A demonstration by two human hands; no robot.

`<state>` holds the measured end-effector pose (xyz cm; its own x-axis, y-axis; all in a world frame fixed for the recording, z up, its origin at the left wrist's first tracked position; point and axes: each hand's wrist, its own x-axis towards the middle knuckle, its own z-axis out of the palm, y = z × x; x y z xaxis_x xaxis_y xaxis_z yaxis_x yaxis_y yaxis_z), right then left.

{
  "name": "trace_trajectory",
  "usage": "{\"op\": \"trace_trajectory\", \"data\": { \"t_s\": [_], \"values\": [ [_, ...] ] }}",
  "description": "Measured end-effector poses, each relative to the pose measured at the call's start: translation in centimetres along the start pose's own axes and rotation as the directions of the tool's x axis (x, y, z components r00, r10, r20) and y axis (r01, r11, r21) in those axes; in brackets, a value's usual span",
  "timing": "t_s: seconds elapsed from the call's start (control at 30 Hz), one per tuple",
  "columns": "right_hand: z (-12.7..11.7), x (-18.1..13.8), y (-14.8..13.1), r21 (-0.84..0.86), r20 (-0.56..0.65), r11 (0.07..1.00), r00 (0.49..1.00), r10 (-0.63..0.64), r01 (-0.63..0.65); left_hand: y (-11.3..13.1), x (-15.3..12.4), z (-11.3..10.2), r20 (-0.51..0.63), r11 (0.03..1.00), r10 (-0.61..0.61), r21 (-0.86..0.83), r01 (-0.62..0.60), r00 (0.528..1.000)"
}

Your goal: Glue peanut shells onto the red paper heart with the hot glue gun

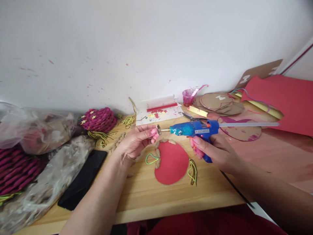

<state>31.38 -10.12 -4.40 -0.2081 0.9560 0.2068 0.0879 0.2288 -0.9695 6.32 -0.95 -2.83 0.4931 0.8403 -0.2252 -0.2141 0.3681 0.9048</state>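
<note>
My right hand (pixel 217 150) is wrapped around the grip of a blue glue gun (pixel 195 128), with a clear glue stick (pixel 249 124) jutting from its back. In my left hand (pixel 137 140), a small brown peanut shell (pixel 158 130) is pinched between thumb and fingers, right at the gun's metal nozzle. Below lies a red rounded cutout (pixel 171 163). Similar shells (pixel 157 156) line part of its upper and left edge. A green cord loop (pixel 151 159) sticks out on its left, and a yellow-green yarn tassel (pixel 193 173) on its right.
On the left are a black phone (pixel 83 179), clear plastic bags (pixel 58 173) and a magenta shell-covered piece (pixel 100 119) with gold stars. Behind are a sheet with stars (pixel 158 114), scissors (pixel 189 117), a pink-stained cup (pixel 188 97), cardboard cutouts (pixel 215 101) and red sheet (pixel 288 98).
</note>
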Motion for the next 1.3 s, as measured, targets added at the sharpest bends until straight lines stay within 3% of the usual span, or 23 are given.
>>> {"op": "trace_trajectory", "data": {
  "t_s": [0.4, 1.3],
  "values": [
    [0.2, -0.1, -0.56, -0.116, 0.001, 0.993, 1.0, -0.021, 0.021, 0.13, 0.04, -0.05, -0.025, 0.999, 0.025, -0.042, -0.026, 0.999],
    [0.13, 0.07, -0.71, -0.152, -0.01, 0.987, 0.999, -0.045, 0.043, 0.3, -0.13, -0.1, -0.025, 0.999, 0.03, -0.04, -0.031, 0.999]
  ]
}}
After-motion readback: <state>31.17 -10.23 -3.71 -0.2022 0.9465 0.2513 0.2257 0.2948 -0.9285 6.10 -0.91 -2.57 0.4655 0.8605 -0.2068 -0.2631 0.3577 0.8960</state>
